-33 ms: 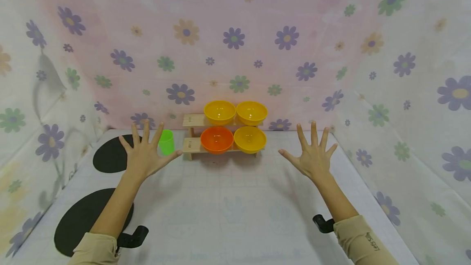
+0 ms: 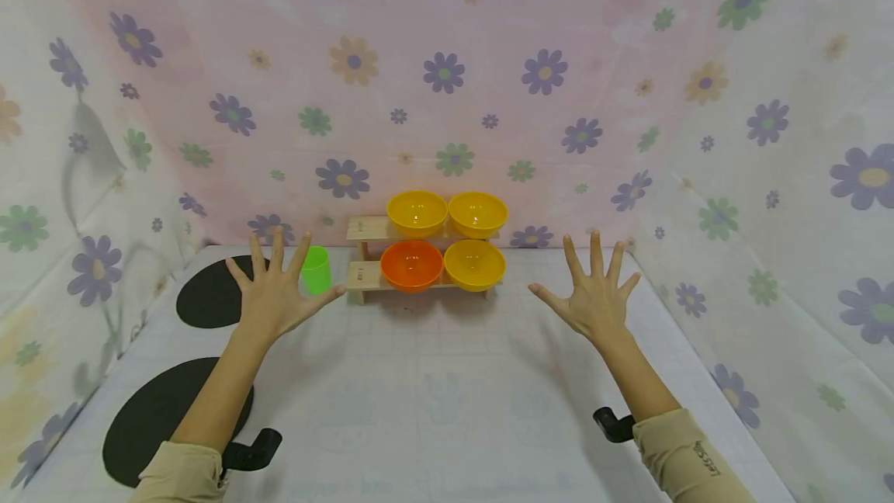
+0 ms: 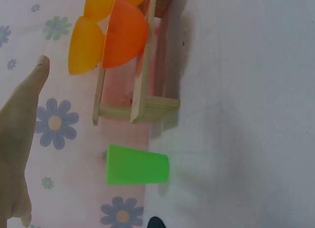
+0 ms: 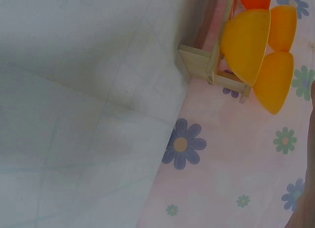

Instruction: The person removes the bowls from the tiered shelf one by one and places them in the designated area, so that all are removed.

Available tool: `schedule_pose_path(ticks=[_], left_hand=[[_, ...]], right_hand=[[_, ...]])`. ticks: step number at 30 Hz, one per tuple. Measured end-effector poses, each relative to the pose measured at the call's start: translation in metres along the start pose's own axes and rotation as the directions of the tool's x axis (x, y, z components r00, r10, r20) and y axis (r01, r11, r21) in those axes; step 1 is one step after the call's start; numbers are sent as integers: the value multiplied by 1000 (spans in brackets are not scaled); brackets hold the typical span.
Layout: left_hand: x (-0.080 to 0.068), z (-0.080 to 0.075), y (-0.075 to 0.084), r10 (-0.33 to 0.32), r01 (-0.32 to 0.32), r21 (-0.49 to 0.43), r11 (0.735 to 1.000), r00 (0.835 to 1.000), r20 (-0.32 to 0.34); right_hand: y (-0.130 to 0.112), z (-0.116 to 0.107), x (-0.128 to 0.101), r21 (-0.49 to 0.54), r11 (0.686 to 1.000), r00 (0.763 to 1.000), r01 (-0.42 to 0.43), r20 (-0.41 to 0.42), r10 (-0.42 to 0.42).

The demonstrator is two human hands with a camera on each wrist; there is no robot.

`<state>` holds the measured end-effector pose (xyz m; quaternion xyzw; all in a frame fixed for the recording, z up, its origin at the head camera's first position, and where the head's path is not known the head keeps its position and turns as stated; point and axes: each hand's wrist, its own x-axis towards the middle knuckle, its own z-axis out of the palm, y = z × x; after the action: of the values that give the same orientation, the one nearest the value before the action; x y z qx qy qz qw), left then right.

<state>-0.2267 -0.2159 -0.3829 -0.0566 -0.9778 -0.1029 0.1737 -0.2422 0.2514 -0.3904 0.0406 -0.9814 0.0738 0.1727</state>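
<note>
Hands spread flat, holding nothing: left hand point(image 2: 274, 295) hovers just near-left of green cup point(image 2: 316, 269) | right hand point(image 2: 595, 297) hovers right of wooden rack point(image 2: 365, 276) | rack's tiers hold orange bowl point(image 2: 411, 265), three yellow bowls, tilted forward, insides showing.

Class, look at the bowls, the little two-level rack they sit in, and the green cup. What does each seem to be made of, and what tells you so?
Bowls, e.g. the orange bowl: likely plastic, glossy, with small highlights inside. Rack: pale unfinished wood, by its square-cut slats and matt surface. Green cup: probably plastic, smooth, slightly translucent, uniform colour.
</note>
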Motion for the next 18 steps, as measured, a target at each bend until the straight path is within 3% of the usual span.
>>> schedule_pose_path(ticks=[8,11,14,18], left_hand=[[0,4,0,-4,4,-8,1000,1000,6],[1,5,1,-13,13,-12,1000,1000,13],[1,7,2,-21,22,-36,999,1000,18],[0,12,5,-18,15,-105,994,1000,-26]], right_hand=[[0,2,-1,36,999,1000,1,2,-1],[1,5,0,133,991,1000,15,0,-15],[2,8,1,309,950,999,38,18,-45],[1,15,5,524,850,993,49,68,-100]])
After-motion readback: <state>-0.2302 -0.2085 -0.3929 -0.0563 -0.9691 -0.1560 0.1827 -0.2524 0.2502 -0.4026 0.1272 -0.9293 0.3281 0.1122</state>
